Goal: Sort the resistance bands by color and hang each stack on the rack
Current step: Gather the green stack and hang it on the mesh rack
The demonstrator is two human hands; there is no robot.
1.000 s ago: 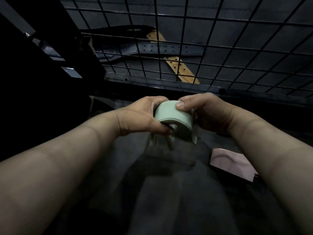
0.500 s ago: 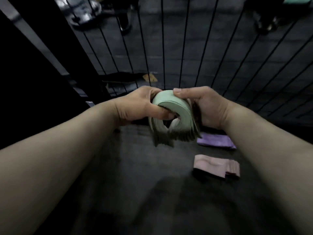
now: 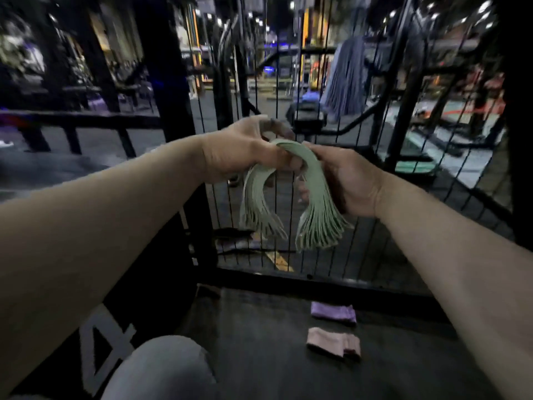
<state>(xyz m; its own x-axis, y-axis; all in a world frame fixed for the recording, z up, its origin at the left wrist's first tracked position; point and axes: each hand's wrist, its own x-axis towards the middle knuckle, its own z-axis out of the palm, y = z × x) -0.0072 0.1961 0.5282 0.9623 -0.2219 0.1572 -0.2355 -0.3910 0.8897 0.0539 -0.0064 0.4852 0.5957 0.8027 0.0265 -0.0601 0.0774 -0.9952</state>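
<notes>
Green band stack (image 3: pixel 315 215) | ends hanging down | left hand (image 3: pixel 245 151) pinches top | right hand (image 3: pixel 349 180) grips right side

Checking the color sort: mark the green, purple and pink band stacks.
green band stack (image 3: pixel 317 215): head view, right hanging half.
purple band stack (image 3: pixel 333 311): head view, top face.
pink band stack (image 3: pixel 326 340): head view, top face.

Dim scene, bright point lights far behind, motion blur throughout, wide-angle bending at the edges.
</notes>
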